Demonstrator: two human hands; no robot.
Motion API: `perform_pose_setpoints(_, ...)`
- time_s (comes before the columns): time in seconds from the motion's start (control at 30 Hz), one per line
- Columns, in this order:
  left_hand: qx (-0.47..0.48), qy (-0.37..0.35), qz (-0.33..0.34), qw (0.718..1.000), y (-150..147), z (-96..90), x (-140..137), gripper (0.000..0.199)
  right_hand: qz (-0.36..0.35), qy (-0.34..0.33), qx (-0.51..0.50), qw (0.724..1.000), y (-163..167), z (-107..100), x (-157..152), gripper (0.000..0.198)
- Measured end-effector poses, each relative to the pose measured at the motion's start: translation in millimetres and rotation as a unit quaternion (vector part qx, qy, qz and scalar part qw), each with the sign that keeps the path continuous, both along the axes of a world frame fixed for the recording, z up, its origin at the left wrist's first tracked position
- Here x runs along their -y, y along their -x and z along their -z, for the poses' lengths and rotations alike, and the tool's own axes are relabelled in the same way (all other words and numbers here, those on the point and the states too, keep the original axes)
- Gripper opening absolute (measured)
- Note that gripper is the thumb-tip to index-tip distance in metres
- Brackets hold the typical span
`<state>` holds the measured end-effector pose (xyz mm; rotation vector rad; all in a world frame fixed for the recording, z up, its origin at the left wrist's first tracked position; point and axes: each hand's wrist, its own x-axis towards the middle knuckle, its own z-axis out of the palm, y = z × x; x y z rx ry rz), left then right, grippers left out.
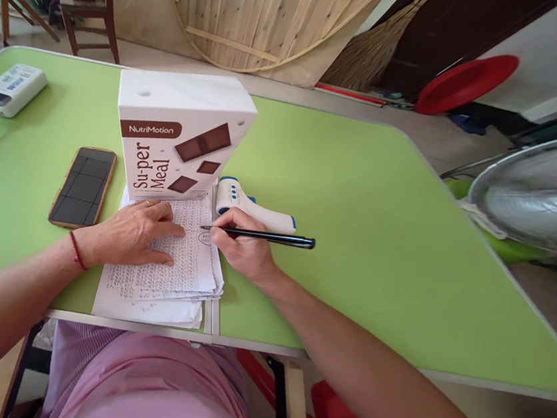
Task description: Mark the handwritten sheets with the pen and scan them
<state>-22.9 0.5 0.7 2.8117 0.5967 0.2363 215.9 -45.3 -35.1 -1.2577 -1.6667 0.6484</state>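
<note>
My right hand (244,245) pinches a black pen (280,239), its tip at the right edge of a handwritten sheet (186,265), beside a small circled mark. That sheet tops a loose stack of papers on the green table. Across the paper's left part lies my left hand (135,233), fingers spread, a red cord on its wrist. Just beyond the fingers stands a white NutriMotion box (190,105) on the papers' far end. A white and blue infrared thermometer (258,210) rests behind the pen hand. Left of the box is a phone (82,187) with a dark screen.
The green table (379,247) has a metal rim and a centre seam. A white power bank (13,90) with a cable lies at far left. Beyond the right edge stands a fan (542,192). A chair (92,10) and a broom (377,46) are behind the table.
</note>
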Motion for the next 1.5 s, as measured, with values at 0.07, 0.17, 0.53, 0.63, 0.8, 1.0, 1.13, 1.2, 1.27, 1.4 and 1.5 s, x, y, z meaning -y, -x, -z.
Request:
perform_pose_setpoints(0.07, 0.001, -0.001, 0.000, 1.000, 0.0, 0.6, 0.0, 0.042, -0.002, 0.002, 0.002, 1.000, -0.4, 0.1, -0.2, 0.010)
perform_pose_setpoints(0.17, 0.001, 0.000, 0.001, 1.000, -0.1, 1.0, 0.0, 0.042, -0.007, 0.003, 0.007, 1.000, -1.2, 0.4, -0.2, 0.010)
perform_pose_setpoints(0.53, 0.003, 0.003, 0.057, 0.998, -0.2, -1.2, -1.2, 0.034, 0.036, -0.002, 0.014, 0.999, -3.1, 1.0, -0.1, 0.010)
perform_pose_setpoints(0.63, 0.004, 0.009, 0.058, 0.998, -0.5, -1.8, -0.9, 0.035, 0.030, -0.003, 0.017, 0.999, -2.8, 0.5, -0.4, 0.010)
perform_pose_setpoints(0.8, 0.004, 0.017, 0.053, 0.998, -1.0, -2.6, -0.7, 0.036, 0.014, 0.002, 0.013, 1.000, -2.9, -0.7, -0.1, 0.010)
perform_pose_setpoints(1.0, 0.000, 0.014, 0.052, 0.999, -0.7, -2.1, -1.3, 0.036, 0.007, 0.016, 0.003, 1.000, -3.5, -0.1, -0.2, 0.010)
perform_pose_setpoints(1.13, 0.007, 0.012, 0.052, 0.999, -0.4, -1.2, -1.5, 0.036, 0.012, 0.016, 0.007, 1.000, -4.0, 0.1, 0.0, 0.010)
perform_pose_setpoints(1.2, 0.007, 0.015, 0.052, 0.999, -0.3, -1.2, -1.6, 0.037, 0.016, 0.012, 0.009, 1.000, -4.1, 0.0, 0.1, 0.009)
perform_pose_setpoints(1.27, 0.007, 0.018, 0.053, 0.998, -0.2, -1.2, -1.9, 0.038, 0.015, 0.005, 0.010, 1.000, -4.0, -0.1, 0.2, 0.010)
perform_pose_setpoints(1.4, 0.003, 0.021, 0.054, 0.998, -0.2, -1.4, -2.1, 0.038, 0.018, -0.013, 0.009, 1.000, -3.6, -0.2, 0.0, 0.010)
perform_pose_setpoints(1.5, 0.002, 0.023, 0.054, 0.998, -0.4, -1.7, -1.7, 0.038, 0.021, -0.016, 0.015, 1.000, -3.8, 0.0, -0.3, 0.011)
